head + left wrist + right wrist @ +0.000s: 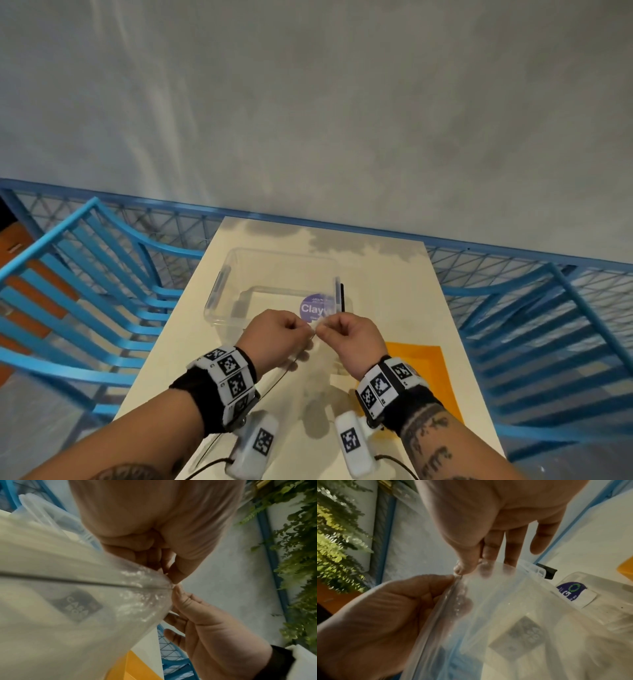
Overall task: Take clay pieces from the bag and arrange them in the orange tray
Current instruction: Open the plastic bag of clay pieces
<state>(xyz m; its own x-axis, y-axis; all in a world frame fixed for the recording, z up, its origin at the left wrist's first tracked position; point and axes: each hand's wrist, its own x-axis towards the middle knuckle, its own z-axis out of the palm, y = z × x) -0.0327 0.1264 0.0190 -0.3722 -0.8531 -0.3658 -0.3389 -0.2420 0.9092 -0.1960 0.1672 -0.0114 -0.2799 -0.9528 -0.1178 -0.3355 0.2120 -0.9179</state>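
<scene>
Clear zip bag hangs below both hands; left hand and right hand pinch opposite lips at mouth, knuckles nearly touching. Orange tray under right wrist.

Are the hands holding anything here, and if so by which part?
Yes: both the left hand and the right hand pinch the clear plastic bag at its top edge, by the zip seal, one on each side.

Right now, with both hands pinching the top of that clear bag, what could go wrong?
Both the left hand and right hand pinch only the bag's top edge; it could tear or slip. If it pops open, contents may spill onto the table, missing the orange tray.
</scene>
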